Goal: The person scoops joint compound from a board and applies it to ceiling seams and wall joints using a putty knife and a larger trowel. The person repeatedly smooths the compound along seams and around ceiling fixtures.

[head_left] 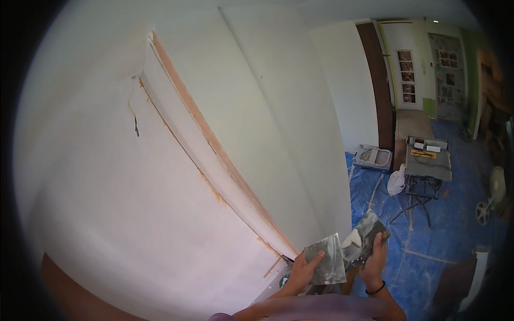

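Note:
My left hand (305, 272) grips a wide, roughly square metal putty knife (331, 262), its thumb lying flat on the scuffed grey blade. My right hand (374, 263) is closed round a second wide putty knife (373, 229), darker and tilted. A lump of white filler (352, 239) sits on the left side of that second blade, with smears above it. The two blades are close together, edge beside edge; I cannot tell whether they touch. Any handles are hidden by my fingers.
A pale wall with a long recess edged by an orange-brown strip (214, 144) fills the left. A loose wire (134, 115) hangs from it. Blue sheeting (412, 251) covers the floor at right, with a folding work stand (428, 166), a white bag (397, 181) and a fan (497, 184).

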The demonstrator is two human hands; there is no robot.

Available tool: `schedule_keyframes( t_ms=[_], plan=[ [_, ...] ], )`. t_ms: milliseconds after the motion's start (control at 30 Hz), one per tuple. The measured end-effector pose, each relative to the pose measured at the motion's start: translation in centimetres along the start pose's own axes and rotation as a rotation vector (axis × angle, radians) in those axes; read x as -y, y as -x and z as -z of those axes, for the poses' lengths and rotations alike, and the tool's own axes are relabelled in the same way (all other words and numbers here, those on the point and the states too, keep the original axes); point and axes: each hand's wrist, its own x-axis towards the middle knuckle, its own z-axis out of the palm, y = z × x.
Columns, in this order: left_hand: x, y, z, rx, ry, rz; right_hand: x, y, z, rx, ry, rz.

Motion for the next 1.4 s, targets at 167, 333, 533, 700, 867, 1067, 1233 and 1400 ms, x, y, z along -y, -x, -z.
schedule_keyframes(
  t_ms=[167,333,533,700,867,1067,1233,1400],
  plan=[
    [-1.7,-1.1,-1.3,-0.205,0.121,-0.155,1.4,0.8,1.5,0.571,0.885,-0.064],
    [-4.3,-0.9,0.0,0.054,-0.208,-0.815,1.0,0.9,0.3,0.46,0.542,-0.168],
    [-3.2,0.4,-2.0,0.57,-0.836,-1.161,0.5,-0.2,0.6,0.327,-0.3,-0.588],
    [-0.4,-1.2,1.9,0.41,-1.163,-0.923,1.7,-0.8,1.8,0.152,-0.197,-0.449],
    [-1.2,-0.5,0.5,0.255,-1.023,-0.845,2.4,-1.5,2.0,0.193,-0.121,-0.362],
    [-0.8,-0.7,1.8,0.271,-1.065,-0.355,4.7,-2.0,-0.4,0.135,-0.252,-0.18],
    [-0.3,0.2,2.7,-0.167,0.068,-0.066,5.6,-5.3,1.0,0.156,-0.229,-0.179],
    [-3.9,2.1,0.5,0.074,-0.634,-0.583,6.9,-4.3,-1.6,0.202,-0.142,-0.087]
  ],
)
